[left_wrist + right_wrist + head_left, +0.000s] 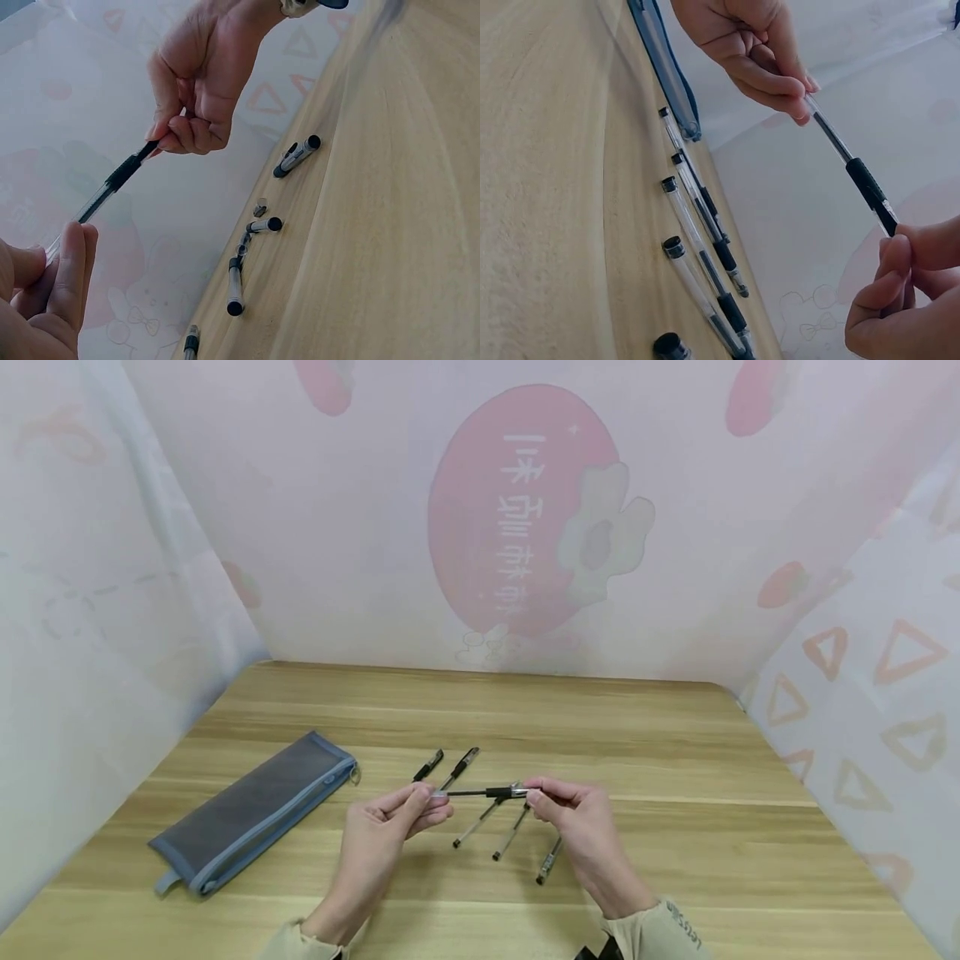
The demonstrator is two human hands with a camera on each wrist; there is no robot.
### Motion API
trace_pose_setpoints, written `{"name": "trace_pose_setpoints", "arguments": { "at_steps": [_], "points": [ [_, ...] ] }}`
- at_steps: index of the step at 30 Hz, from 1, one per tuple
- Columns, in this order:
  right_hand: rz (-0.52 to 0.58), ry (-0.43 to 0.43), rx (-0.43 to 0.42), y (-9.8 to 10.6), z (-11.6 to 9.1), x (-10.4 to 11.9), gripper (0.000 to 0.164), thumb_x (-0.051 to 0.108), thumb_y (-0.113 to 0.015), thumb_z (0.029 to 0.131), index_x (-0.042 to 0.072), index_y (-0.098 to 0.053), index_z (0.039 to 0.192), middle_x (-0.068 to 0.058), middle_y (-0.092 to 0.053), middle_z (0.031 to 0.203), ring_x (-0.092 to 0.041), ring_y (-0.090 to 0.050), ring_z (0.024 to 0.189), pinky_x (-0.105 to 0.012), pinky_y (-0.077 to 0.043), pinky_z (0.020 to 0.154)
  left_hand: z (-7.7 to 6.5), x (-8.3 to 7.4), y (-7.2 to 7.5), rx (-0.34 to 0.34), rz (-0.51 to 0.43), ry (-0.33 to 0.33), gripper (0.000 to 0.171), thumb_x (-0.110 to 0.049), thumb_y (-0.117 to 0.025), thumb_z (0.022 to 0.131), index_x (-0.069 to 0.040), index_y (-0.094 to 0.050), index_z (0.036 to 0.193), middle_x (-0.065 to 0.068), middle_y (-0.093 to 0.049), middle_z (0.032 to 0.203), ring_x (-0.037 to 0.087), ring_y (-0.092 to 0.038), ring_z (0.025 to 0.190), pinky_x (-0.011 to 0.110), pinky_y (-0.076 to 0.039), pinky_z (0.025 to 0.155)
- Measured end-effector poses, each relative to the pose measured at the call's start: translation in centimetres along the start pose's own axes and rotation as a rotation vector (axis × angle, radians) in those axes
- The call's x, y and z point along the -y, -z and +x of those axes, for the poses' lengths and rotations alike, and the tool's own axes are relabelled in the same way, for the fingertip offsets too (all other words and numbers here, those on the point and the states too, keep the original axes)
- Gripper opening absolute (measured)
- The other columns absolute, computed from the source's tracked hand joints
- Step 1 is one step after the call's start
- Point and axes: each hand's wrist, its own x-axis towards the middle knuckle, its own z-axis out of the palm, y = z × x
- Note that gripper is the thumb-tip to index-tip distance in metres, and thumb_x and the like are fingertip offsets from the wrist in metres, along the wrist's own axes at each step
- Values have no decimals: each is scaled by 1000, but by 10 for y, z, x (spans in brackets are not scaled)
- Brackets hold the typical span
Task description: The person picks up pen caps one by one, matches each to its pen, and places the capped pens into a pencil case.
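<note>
A clear gel pen [498, 792] with a black rubber grip is held level above the table between both hands. My left hand [384, 831] pinches its clear rear end between thumb and fingers. At the tip end, my right hand [585, 835] pinches the pen just past the rubber grip. Its fingertips hide the very tip, so I cannot tell whether a cap is on it. In the right wrist view the pen's black grip [865, 184] shows between the left hand [754, 56] and the right hand [904, 289].
Several similar pens lie beneath and behind the hands, among them a capped pen [465, 761] and a pen [550, 860] near the right hand. A grey-blue mesh pencil case [255, 802] rests at the left of the wooden table [712, 827]. Printed curtains [345, 543] surround the table.
</note>
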Motion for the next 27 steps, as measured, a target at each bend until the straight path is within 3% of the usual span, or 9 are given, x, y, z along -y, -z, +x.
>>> {"name": "trace_pose_setpoints", "arguments": {
  "at_steps": [8, 13, 22, 27],
  "points": [
    [26, 40, 21, 9, -2, 6, 16, -4, -72, 86, -7, -73, 102, -15, -69, 93, -20, -62, 75, -27, -54, 70, 0, 7, -1, 28, -74, 77, 28, -7, -67, 94, 14, -64, 112, 34, -64, 107, 40, -67, 96, 40, -53, 87],
    [32, 8, 57, 10, -1, 6, 18, -2, -73, 86, -4, -73, 104, -13, -67, 91, -19, -60, 76, -29, -54, 72, 1, 6, 1, 15, -72, 66, 31, -10, -69, 93, 14, -64, 113, 36, -62, 111, 40, -67, 98, 40, -52, 88],
    [160, -53, 77, 9, 1, 4, 20, -4, -70, 88, -10, -70, 107, -9, -60, 82, -17, -49, 69, -25, -45, 62, 4, 5, 2, -3, -62, 82, 27, -8, -68, 94, 13, -65, 111, 36, -62, 110, 42, -66, 98, 40, -53, 88],
    [178, -80, 87, 9, 2, 4, 24, -1, -71, 89, -10, -68, 110, -9, -60, 86, -17, -50, 71, -26, -47, 65, 5, 5, 1, -21, -43, 82, 25, -8, -66, 94, 11, -66, 111, 36, -62, 110, 41, -67, 97, 40, -53, 87]
  ]
}}
